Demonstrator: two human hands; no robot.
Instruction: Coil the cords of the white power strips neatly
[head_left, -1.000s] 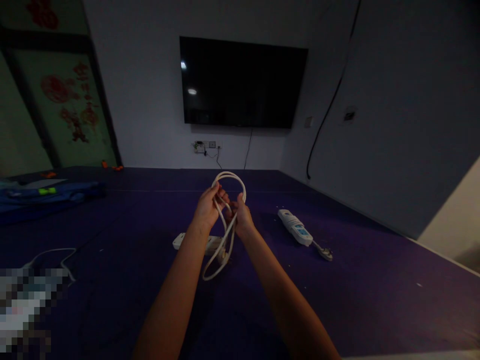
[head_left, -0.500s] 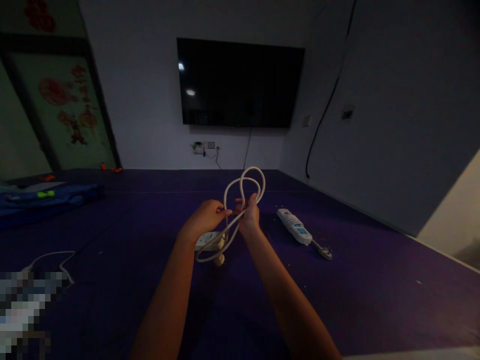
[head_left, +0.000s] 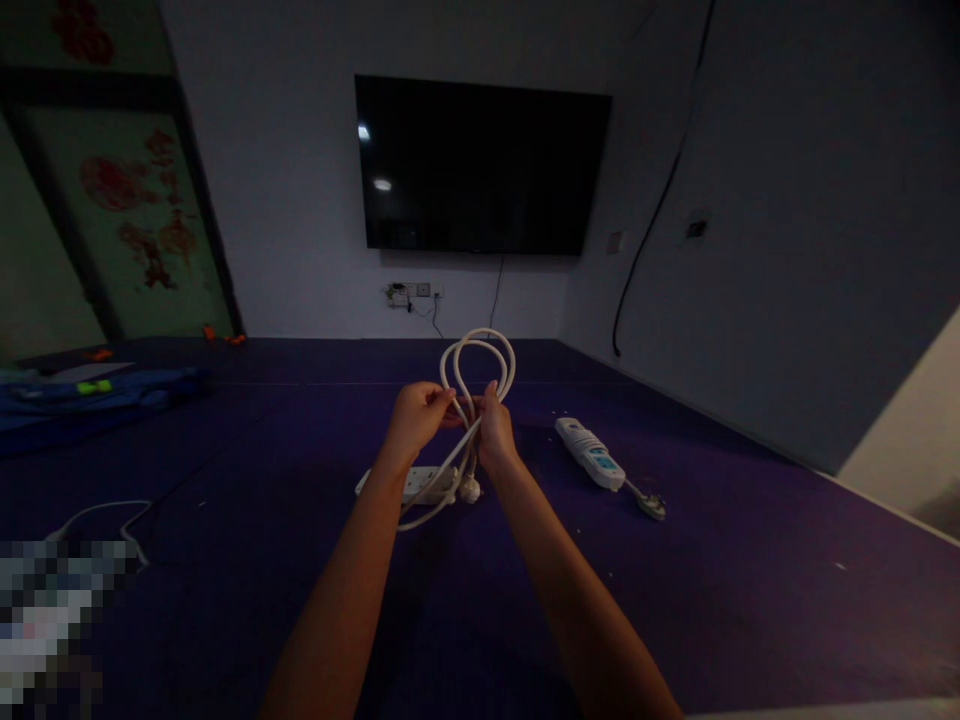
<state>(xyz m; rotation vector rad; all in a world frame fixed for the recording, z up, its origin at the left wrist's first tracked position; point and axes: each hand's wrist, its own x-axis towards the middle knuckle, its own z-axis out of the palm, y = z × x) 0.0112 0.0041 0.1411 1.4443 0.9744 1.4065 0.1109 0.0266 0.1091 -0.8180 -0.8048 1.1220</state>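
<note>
At six o'clock from the television (head_left: 481, 168), the left hand (head_left: 415, 420) and right hand (head_left: 495, 437) pinch a looped white power cord (head_left: 471, 433). A power strip (head_left: 424, 481) lies at seven o'clock from them.

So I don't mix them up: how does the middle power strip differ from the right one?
The middle strip lies roughly crosswise; the right strip lies diagonally. The right strip has cord wound around it; the middle strip shows no such winding. The right strip has a blue patch; none shows on the middle strip. Both are white and long.
</note>
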